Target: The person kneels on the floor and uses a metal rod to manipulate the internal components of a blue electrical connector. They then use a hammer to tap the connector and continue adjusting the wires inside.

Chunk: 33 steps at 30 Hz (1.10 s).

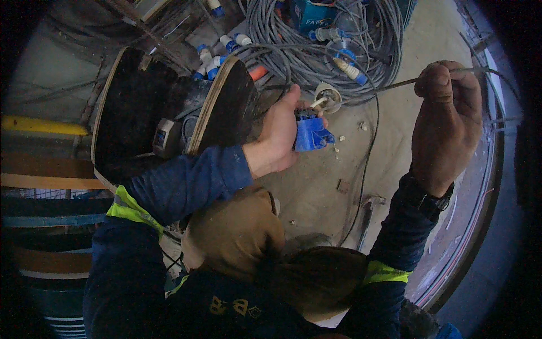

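Note:
My left hand (278, 134) is wrapped round a blue industrial socket connector (310, 134), held over the floor with its dark inner end turned up. Just above it is a white cable cap (328, 97) with a pale core showing in its mouth; part of its hold is hidden by my fingers. A dark grey cable (398, 86) stretches from near that cap to my right hand (446, 116), raised at the right. Thumb and fingers there pinch the cable, whose far part bends away past the hand.
A large coil of grey cable (265, 34) with blue-and-white plugs (350, 70) lies ahead. At the left stands a black plywood box (226, 107) holding a grey device (165, 137). Pale scraps (363, 126) dot the floor. A thin dark cable (368, 161) curves towards my knees.

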{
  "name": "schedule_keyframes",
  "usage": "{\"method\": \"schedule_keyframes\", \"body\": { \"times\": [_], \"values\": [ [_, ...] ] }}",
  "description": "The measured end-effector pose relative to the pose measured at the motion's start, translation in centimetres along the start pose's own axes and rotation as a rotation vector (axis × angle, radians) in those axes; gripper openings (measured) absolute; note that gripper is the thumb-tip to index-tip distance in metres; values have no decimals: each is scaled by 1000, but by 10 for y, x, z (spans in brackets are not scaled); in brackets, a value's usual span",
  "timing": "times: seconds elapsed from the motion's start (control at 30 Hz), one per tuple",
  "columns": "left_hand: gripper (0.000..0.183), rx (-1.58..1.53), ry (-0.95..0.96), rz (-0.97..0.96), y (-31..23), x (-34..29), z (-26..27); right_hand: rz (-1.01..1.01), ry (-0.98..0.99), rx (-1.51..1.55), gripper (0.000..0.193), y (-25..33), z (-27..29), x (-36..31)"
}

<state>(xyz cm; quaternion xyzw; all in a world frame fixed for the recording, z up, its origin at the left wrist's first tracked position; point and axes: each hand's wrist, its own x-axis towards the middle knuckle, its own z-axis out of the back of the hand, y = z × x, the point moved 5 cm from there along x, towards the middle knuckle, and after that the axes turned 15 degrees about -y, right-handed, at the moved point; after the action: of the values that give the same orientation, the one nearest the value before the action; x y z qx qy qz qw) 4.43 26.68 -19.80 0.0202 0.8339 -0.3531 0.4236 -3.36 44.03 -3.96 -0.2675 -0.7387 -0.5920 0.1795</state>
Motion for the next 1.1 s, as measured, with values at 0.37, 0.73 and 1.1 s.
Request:
{"method": "schedule_keyframes", "body": {
  "times": [0.37,0.73,1.1],
  "values": [
    [49,-14,31,37,-4,-3,-3,-82,191,174,32,8,-1,-1],
    [53,17,40,45,0,0,-1,-116,105,11,32,10,-3,-1],
    [50,24,-18,-37,-4,-6,-1,-101,144,-134,33,11,14,8]
  ]
}}
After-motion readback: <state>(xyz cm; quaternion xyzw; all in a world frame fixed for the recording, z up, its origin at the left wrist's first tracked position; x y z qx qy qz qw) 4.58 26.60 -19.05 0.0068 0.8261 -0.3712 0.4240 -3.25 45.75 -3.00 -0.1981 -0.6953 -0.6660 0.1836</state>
